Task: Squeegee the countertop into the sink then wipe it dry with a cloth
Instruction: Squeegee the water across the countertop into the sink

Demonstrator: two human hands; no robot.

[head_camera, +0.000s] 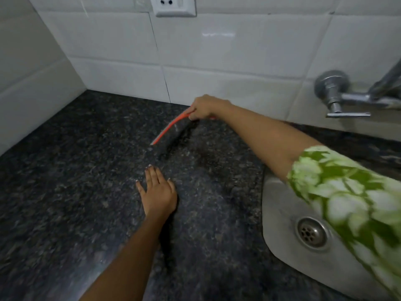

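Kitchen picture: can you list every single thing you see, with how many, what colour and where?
countertop: one, dark speckled, filling the left and middle
sink: one, silver, lower right, set into the countertop
drain: one, silver, in the sink bottom
tap: one, silver, on the wall at right
wall tiles: many, white, behind the countertop
socket: one, white, top of the wall
squeegee: one, orange, near the back wall
right hand: one, gripping the squeegee
left hand: one, flat on the countertop
sleeve: one, green and white, right arm
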